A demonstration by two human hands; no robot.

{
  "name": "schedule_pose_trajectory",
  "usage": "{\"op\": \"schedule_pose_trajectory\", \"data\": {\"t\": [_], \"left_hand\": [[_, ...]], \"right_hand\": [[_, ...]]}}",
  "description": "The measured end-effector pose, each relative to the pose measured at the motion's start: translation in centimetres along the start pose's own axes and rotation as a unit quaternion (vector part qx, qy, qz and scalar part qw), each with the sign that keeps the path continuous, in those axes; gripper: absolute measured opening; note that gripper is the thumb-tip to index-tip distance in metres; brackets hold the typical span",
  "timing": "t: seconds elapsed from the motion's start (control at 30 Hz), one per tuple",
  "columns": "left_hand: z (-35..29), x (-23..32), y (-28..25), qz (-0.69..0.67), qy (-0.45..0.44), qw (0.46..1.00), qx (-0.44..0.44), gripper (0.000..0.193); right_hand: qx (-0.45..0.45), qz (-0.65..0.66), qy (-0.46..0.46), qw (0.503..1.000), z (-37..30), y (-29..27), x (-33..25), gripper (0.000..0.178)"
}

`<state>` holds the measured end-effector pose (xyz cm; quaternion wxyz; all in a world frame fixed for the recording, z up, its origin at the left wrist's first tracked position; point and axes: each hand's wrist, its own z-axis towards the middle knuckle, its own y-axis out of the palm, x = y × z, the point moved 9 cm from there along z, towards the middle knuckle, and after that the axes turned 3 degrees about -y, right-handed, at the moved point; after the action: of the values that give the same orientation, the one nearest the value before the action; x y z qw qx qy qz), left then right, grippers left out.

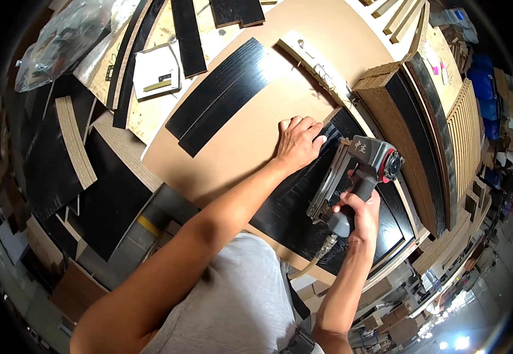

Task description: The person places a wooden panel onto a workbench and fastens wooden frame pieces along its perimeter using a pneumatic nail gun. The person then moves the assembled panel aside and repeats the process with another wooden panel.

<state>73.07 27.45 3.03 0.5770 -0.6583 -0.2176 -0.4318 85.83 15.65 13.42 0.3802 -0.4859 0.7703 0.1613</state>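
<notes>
My right hand [364,213] is wrapped around the handle of a pneumatic nail gun [369,152] with a grey body and a red-ringed end cap. An air hose [307,268] runs from the foot of its handle. The gun is over a black wood-grain panel [289,206], its nose toward the panel's far end; whether it touches is unclear. My left hand [299,143] grips the panel's far left edge, fingers curled and thumb on top. A pale wooden strip [321,69] with bits stuck along it lies beyond and to the right.
Two black boards [218,97] lie on the tan worktop [209,171]. At the far left is a white box [157,74] near clear plastic wrap [61,44]. Curved black-faced boards [412,135] are stacked on the right, beside a pile of slats [464,135].
</notes>
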Motion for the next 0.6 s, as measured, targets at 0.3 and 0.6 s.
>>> {"op": "schedule_pose_trajectory", "data": {"t": [0.3, 0.6], "left_hand": [[0.1, 0.0, 0.1, 0.001, 0.002, 1.0, 0.003, 0.029], [0.2, 0.0, -0.1, 0.007, -0.001, 1.0, 0.007, 0.027]], "right_hand": [[-0.014, -0.018, 0.005, 1.0, 1.1, 1.0, -0.4, 0.043], [-0.028, -0.049, 0.019, 0.998, 1.4, 1.5, -0.4, 0.04]]}}
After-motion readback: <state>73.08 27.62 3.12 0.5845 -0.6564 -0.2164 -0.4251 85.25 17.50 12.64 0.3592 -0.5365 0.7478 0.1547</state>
